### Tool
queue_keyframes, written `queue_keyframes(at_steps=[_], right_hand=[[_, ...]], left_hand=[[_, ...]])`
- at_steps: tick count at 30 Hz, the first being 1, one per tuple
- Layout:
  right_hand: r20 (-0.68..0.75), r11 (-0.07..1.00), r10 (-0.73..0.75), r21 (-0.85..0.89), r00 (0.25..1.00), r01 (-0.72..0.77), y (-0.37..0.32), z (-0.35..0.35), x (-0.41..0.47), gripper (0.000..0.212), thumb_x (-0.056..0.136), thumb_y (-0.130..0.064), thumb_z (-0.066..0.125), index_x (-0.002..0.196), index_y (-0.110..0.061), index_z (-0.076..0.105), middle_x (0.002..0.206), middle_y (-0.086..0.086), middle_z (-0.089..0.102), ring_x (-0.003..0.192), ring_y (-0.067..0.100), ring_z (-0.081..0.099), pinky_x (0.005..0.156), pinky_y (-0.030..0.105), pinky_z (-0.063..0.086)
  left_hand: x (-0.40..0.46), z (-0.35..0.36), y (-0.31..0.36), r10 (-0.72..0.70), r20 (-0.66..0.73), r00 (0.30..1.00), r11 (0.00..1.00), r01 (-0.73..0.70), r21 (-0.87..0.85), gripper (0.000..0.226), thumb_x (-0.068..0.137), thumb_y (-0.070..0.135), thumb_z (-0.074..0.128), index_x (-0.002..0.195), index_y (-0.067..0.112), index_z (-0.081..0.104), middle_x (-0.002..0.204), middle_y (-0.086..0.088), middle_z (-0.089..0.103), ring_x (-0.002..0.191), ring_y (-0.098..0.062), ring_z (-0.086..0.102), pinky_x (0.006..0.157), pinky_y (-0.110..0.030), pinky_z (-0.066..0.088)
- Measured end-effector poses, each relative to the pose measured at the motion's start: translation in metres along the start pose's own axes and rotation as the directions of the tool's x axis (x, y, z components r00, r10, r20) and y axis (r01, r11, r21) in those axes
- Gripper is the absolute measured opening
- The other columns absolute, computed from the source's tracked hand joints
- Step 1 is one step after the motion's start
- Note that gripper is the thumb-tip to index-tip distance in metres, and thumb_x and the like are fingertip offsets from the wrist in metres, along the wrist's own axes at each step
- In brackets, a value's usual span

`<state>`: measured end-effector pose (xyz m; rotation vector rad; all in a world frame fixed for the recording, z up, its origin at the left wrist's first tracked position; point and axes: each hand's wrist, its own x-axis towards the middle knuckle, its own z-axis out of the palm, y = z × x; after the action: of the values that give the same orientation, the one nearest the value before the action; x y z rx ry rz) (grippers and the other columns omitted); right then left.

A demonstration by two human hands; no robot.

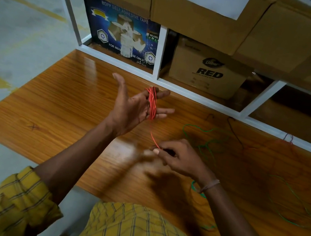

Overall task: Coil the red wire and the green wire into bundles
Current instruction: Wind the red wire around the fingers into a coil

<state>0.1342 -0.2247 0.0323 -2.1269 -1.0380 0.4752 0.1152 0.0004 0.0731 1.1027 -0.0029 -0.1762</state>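
— Wood-grain table [69, 106], glossy, stood against a white-framed shelf [159, 51] packed with cardboard boxes [206, 73]. Where was the red wire [152, 103]?

— Wound in several loops around the straight, spread fingers of the left hand [132, 108], which was raised palm-up above the table. One strand ran down to the right hand [177, 156].

— And that hand's grip?

— Thumb and fingers pinched together on the red strand, low near the tabletop.

— The green wire [206, 144]?

— Lying loose on the table, right of both hands, in untidy loops.
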Motion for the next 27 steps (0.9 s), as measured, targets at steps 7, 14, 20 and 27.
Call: queue_keyframes(at_steps=[7,14,20,27], right_hand=[[0.033,0.99,-0.025,0.14,0.999,0.02,-0.024,-0.049,-0.014,0.011,0.096,-0.024,0.073,0.102,-0.018,0.081,0.064,0.011,0.066,0.054,0.008,0.051,0.053,0.028,0.038],[-0.09,0.956,-0.033,0.286,0.995,0.057,-0.032,-0.118,-0.003,0.014,0.1,-0.006,0.066,0.096,0.005,0.075,0.065,-0.012,0.064,0.059,-0.002,0.051,0.058,0.012,0.039],[-0.243,0.992,-0.036,0.106,0.969,0.064,-0.012,-0.135,0.034,0.018,0.095,-0.028,0.075,0.094,-0.011,0.077,0.091,0.022,0.07,0.078,0.035,0.06,0.069,0.033,0.047],[-0.313,0.956,0.116,0.292,0.943,-0.02,0.019,-0.102,0.026,0.019,0.099,-0.018,0.07,0.096,0.0,0.074,0.09,0.022,0.07,0.082,0.012,0.061,0.075,0.027,0.049]], left_hand=[[0.008,0.004,-0.018,-0.065,-0.076,0.995,0.948,0.085,0.306,0.131,0.066,0.101,-0.004,0.169,0.024,0.02,0.166,-0.003,0.043,0.127,-0.037,0.069,0.117,-0.051,0.047],[-0.005,0.025,-0.017,-0.181,0.103,0.978,0.865,0.108,0.491,0.147,0.051,0.113,0.019,0.166,0.021,0.026,0.156,-0.004,0.056,0.104,-0.047,0.074,0.093,-0.041,0.061],[-0.014,0.04,-0.013,-0.244,0.254,0.936,0.857,0.085,0.509,0.133,0.057,0.108,0.009,0.158,0.025,0.037,0.147,-0.005,0.063,0.088,-0.034,0.07,0.077,-0.032,0.053],[-0.015,0.048,-0.003,-0.225,0.353,0.908,0.954,0.131,0.271,0.137,0.067,0.092,-0.02,0.161,0.008,0.035,0.154,-0.022,0.054,0.082,-0.028,0.057,0.076,-0.04,0.043]])
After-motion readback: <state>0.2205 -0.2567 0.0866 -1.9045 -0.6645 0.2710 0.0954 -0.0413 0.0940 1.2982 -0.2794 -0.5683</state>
